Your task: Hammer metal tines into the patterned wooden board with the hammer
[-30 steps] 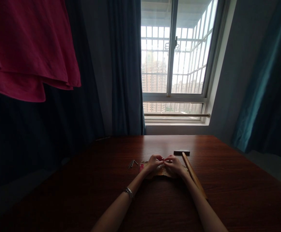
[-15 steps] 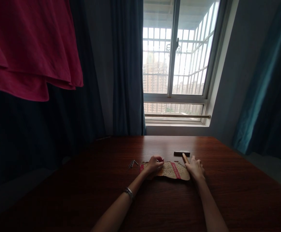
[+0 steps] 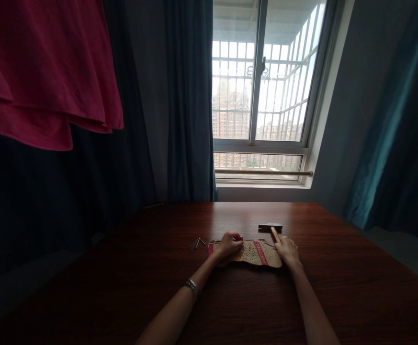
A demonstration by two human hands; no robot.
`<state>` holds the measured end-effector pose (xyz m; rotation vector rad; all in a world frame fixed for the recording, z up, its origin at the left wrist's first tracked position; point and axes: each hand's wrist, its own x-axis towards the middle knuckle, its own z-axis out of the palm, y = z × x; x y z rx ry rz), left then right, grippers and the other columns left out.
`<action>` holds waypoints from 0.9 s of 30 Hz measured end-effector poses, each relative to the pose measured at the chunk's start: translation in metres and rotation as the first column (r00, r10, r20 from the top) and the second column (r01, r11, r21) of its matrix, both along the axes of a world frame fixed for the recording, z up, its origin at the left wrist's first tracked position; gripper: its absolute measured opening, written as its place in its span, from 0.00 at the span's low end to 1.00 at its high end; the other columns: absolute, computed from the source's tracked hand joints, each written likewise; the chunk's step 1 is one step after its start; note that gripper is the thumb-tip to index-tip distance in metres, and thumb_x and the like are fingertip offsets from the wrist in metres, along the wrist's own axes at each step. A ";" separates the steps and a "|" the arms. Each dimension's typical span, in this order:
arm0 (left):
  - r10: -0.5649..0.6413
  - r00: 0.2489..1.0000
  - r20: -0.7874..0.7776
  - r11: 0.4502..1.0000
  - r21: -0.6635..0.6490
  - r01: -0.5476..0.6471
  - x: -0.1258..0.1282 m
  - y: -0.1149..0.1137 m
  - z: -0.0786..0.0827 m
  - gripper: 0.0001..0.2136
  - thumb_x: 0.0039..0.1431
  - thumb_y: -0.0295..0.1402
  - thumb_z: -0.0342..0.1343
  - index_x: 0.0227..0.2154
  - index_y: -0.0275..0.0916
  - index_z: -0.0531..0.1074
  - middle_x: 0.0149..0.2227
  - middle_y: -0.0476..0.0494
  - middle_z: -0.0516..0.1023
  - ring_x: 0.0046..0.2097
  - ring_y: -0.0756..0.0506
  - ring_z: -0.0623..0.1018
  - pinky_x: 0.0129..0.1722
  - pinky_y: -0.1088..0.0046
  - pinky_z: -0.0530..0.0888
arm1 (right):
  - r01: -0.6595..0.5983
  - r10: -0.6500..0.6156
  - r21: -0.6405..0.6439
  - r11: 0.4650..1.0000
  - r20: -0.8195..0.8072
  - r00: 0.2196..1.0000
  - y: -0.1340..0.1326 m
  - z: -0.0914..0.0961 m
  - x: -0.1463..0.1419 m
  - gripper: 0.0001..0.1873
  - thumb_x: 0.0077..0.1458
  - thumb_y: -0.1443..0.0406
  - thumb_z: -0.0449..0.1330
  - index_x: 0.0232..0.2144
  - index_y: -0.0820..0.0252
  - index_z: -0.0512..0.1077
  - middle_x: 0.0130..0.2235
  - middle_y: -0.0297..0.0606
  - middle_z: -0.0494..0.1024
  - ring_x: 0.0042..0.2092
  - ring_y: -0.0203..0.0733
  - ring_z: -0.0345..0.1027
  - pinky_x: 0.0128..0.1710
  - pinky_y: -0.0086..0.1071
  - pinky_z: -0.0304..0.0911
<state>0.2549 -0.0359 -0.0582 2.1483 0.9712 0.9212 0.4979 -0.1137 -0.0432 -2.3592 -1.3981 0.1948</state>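
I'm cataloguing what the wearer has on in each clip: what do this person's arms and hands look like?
Both the left hand and the right hand are ungloved, and no sleeve shows on either arm. A shiny silvery band circles the left wrist; whether it is a watch or bracelet is too small to tell. Nothing shows on the right wrist.

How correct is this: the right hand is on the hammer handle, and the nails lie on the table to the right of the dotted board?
One thing is wrong: the nails lie on the table to the left of the dotted board, as the head view shows. The right hand is indeed on the hammer handle.
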 end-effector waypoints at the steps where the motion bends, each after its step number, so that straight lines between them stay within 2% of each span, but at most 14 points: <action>1: 0.007 1.000 -0.004 1.000 0.002 -0.007 0.000 0.000 0.000 0.09 0.47 0.33 0.55 0.28 0.34 0.77 0.30 0.45 0.78 0.33 0.48 0.75 0.34 0.76 0.69 | 0.003 -0.003 0.007 1.000 -0.001 1.000 0.000 0.000 0.000 0.15 0.52 0.62 0.52 0.38 0.61 0.73 0.40 0.53 0.76 0.44 0.52 0.71 0.38 0.37 0.61; 3: 0.012 1.000 -0.009 1.000 0.005 -0.012 0.000 -0.001 0.001 0.09 0.47 0.34 0.55 0.28 0.34 0.77 0.30 0.45 0.78 0.34 0.48 0.75 0.35 0.76 0.69 | 0.016 -0.013 0.072 0.997 -0.045 0.999 0.001 0.004 0.001 0.16 0.52 0.62 0.51 0.39 0.61 0.73 0.40 0.52 0.76 0.44 0.51 0.70 0.39 0.36 0.61; 5: 0.011 1.000 -0.009 1.000 0.009 -0.011 -0.001 -0.002 0.001 0.10 0.48 0.34 0.55 0.29 0.34 0.77 0.31 0.45 0.79 0.34 0.48 0.75 0.35 0.76 0.69 | 0.051 -0.002 0.219 0.974 -0.219 0.976 0.001 0.010 0.001 0.16 0.50 0.62 0.53 0.39 0.63 0.72 0.39 0.53 0.75 0.44 0.51 0.69 0.39 0.36 0.61; 7: 0.017 1.000 -0.010 1.000 0.014 -0.017 -0.001 -0.002 0.002 0.10 0.47 0.34 0.55 0.29 0.35 0.77 0.31 0.45 0.79 0.35 0.47 0.75 0.36 0.76 0.69 | 0.105 0.058 0.350 0.931 -0.428 0.902 0.002 0.018 0.000 0.15 0.48 0.63 0.55 0.38 0.65 0.72 0.37 0.52 0.75 0.42 0.50 0.70 0.36 0.34 0.62; 9: 0.033 0.999 -0.017 0.999 0.014 -0.033 -0.001 -0.002 0.002 0.09 0.47 0.34 0.56 0.29 0.35 0.77 0.31 0.46 0.79 0.35 0.47 0.75 0.36 0.75 0.69 | 0.126 0.125 0.393 0.911 -0.554 0.823 0.001 0.026 -0.004 0.15 0.48 0.62 0.55 0.37 0.65 0.70 0.34 0.48 0.75 0.35 0.45 0.70 0.30 0.32 0.63; 12: 0.054 0.998 -0.029 0.999 0.011 -0.053 -0.001 -0.002 0.002 0.08 0.47 0.33 0.56 0.28 0.35 0.77 0.31 0.46 0.79 0.35 0.47 0.75 0.37 0.75 0.69 | 0.094 0.196 0.397 0.913 -0.628 0.753 -0.005 0.036 -0.013 0.12 0.52 0.61 0.51 0.36 0.63 0.67 0.30 0.41 0.75 0.24 0.36 0.65 0.20 0.28 0.60; 14: 0.049 0.999 -0.024 0.999 0.017 -0.049 -0.001 -0.003 0.003 0.08 0.47 0.33 0.57 0.28 0.35 0.77 0.31 0.46 0.79 0.35 0.47 0.75 0.37 0.75 0.68 | 0.054 0.272 0.397 0.916 -0.717 0.642 -0.016 0.041 -0.021 0.10 0.52 0.62 0.51 0.33 0.63 0.67 0.27 0.38 0.73 0.20 0.31 0.61 0.16 0.25 0.55; 17: 0.041 0.999 -0.019 0.999 0.020 -0.040 -0.001 -0.004 0.004 0.08 0.47 0.33 0.57 0.28 0.36 0.77 0.31 0.46 0.79 0.35 0.47 0.75 0.36 0.75 0.68 | -0.028 0.365 0.376 0.926 -0.874 0.322 -0.036 0.052 -0.036 0.09 0.48 0.63 0.57 0.33 0.62 0.67 0.25 0.34 0.70 0.18 0.28 0.57 0.13 0.21 0.49; 20: 0.046 0.998 -0.034 0.999 0.007 -0.046 -0.001 -0.005 0.006 0.08 0.47 0.32 0.57 0.29 0.36 0.77 0.31 0.46 0.79 0.35 0.47 0.75 0.36 0.75 0.69 | -0.089 0.344 0.333 0.939 -0.925 0.162 -0.054 0.063 -0.052 0.22 0.46 0.64 0.60 0.46 0.60 0.65 0.23 0.31 0.69 0.17 0.27 0.56 0.13 0.21 0.48; 23: 0.047 0.998 -0.042 0.999 -0.007 -0.047 -0.001 -0.005 0.006 0.07 0.47 0.32 0.57 0.29 0.36 0.77 0.31 0.46 0.79 0.35 0.47 0.75 0.37 0.75 0.69 | -0.149 0.345 0.330 0.932 -0.935 0.087 -0.063 0.070 -0.066 0.31 0.45 0.64 0.61 0.53 0.60 0.59 0.23 0.30 0.69 0.17 0.27 0.56 0.13 0.20 0.47; 27: 0.022 1.000 -0.019 1.000 -0.007 -0.022 -0.001 -0.004 0.006 0.08 0.47 0.33 0.58 0.28 0.35 0.77 0.31 0.46 0.78 0.34 0.47 0.75 0.37 0.75 0.69 | -0.173 0.367 0.347 0.922 -0.925 0.097 -0.064 0.072 -0.077 0.34 0.46 0.62 0.60 0.55 0.60 0.57 0.23 0.30 0.69 0.17 0.27 0.56 0.12 0.20 0.46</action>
